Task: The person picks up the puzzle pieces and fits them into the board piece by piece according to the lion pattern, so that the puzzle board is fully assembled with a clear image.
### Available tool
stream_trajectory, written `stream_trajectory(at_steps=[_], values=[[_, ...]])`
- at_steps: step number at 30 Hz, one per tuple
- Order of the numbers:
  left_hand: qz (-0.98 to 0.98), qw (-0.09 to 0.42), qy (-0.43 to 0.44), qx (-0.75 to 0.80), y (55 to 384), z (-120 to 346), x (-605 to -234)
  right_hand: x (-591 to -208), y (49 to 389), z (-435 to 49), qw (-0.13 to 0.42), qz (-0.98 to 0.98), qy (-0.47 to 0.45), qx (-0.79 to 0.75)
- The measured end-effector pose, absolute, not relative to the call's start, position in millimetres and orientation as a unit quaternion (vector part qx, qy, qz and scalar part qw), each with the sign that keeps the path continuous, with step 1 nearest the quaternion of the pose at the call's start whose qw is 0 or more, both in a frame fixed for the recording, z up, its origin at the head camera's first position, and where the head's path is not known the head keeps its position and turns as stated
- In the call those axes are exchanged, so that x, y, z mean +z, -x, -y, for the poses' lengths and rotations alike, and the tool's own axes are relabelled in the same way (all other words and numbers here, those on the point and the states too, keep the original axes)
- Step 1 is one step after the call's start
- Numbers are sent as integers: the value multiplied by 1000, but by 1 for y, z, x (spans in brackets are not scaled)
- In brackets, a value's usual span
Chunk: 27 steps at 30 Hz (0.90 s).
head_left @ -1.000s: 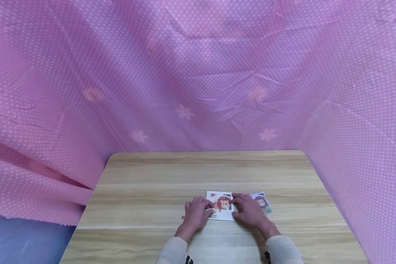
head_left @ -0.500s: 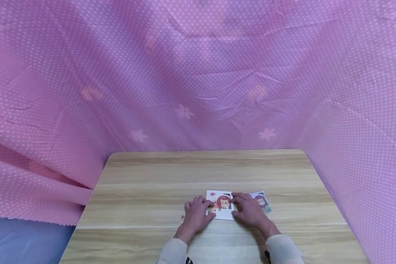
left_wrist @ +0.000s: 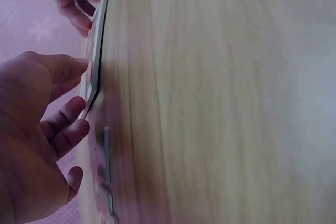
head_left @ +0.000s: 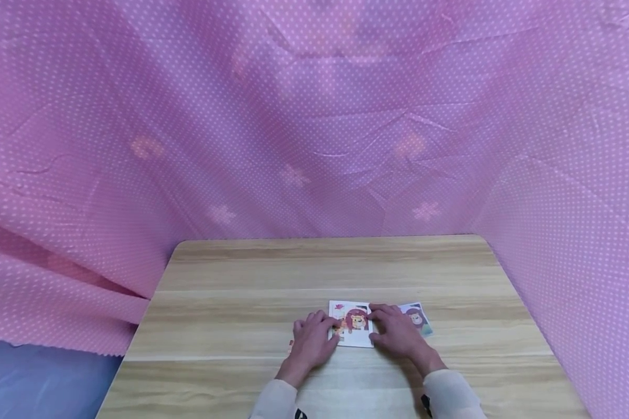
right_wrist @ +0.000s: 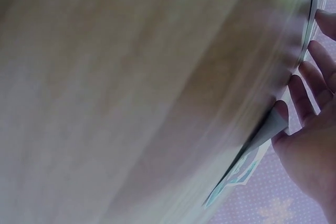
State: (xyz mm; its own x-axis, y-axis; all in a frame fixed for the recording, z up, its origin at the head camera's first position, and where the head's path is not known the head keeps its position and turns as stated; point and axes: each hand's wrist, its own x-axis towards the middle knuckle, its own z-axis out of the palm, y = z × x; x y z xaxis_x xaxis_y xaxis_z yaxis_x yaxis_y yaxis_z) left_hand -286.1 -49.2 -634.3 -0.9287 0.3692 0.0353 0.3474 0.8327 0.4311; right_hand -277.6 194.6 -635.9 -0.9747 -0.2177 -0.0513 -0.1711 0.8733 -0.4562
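Observation:
A white jigsaw board [head_left: 357, 339] lies on the wooden table, with a cartoon lion puzzle [head_left: 355, 319] partly covering it. On its left side rests my left hand [head_left: 311, 340]; the index finger and thumb press on the pieces there, spread apart. My right hand [head_left: 395, 331] touches the board's right edge with thumb and fingers, steadying it. In the left wrist view the thumb and fingers of the left hand [left_wrist: 37, 124] meet the board's edge [left_wrist: 97, 51]. Seen from the right wrist, the right hand's fingers [right_wrist: 302, 98] lie relaxed along the edge.
A lion picture card [head_left: 416, 319] lies partly under the right hand. Loose puzzle pieces [head_left: 290, 345] sit beside the left hand, mostly hidden by it. The wooden table [head_left: 241, 273] is bordered by pink dotted cloth [head_left: 304, 145].
My left thumb shifts slightly right over the board, then back. The left index finger stays on the pieces. The right hand and the board hold nearly the same place.

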Motion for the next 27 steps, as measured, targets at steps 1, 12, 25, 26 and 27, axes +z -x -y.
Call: stream_trajectory(at_steps=[1,12,25,26,27], values=[[-957,25,-186,223,285,51,-634,-636,277,-194,50,-966,101,-232],[-954,31,-164,250,277,84,-620,-631,275,-190,48,-971,108,-206],[-966,35,-142,215,255,118,-623,-622,268,-193,51,-973,142,-174],[-966,34,-140,213,253,120,-623,-622,268,-194,51,-973,145,-175],[-967,33,-140,211,251,122,-623,-622,267,-194,51,-972,147,-175]])
